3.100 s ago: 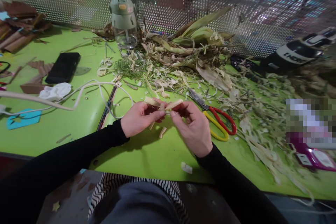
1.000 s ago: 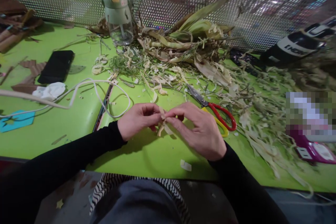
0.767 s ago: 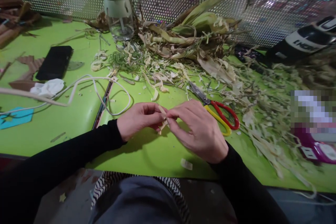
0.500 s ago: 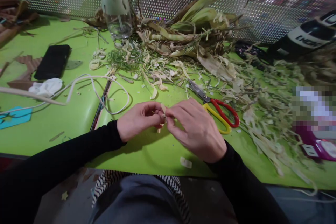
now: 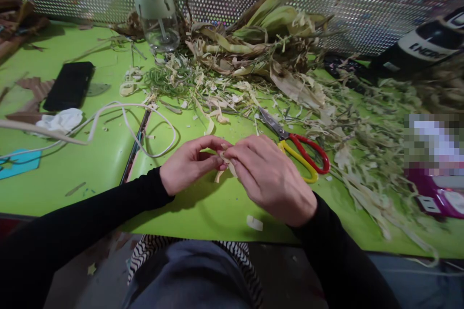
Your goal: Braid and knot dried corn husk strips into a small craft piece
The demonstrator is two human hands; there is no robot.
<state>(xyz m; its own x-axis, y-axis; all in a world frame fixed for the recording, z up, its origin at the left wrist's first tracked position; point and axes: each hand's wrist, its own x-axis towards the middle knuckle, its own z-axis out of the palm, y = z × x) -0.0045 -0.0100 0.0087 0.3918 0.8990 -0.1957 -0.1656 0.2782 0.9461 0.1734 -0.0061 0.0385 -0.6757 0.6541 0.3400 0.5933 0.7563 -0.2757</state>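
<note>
Both hands meet over the front of the green table (image 5: 213, 212). My left hand (image 5: 192, 161) is closed, pinching a small pale strip of dried husk (image 5: 228, 165) between thumb and fingers. My right hand (image 5: 270, 174) is closed on the same strip from the other side, its fingertips touching those of the left. A short end of the strip hangs below the fingers, and the rest is partly hidden by them. Just beyond my right hand lie scissors (image 5: 304, 154) with one red and one yellow handle, blades pointing away to the left.
Dried husks (image 5: 250, 48) and scraps (image 5: 203, 87) cover the back and right. A water bottle (image 5: 157, 14), a dark bottle (image 5: 416, 50), a phone (image 5: 69, 86), a white cable (image 5: 125, 105), white tissue (image 5: 60, 120) and a purple packet (image 5: 431, 193) also lie or stand around. Perforated metal borders the back.
My right fingers have shifted over the strip, and more of its pale length now shows beneath them. The view has moved slightly; the scissors lie as before.
</note>
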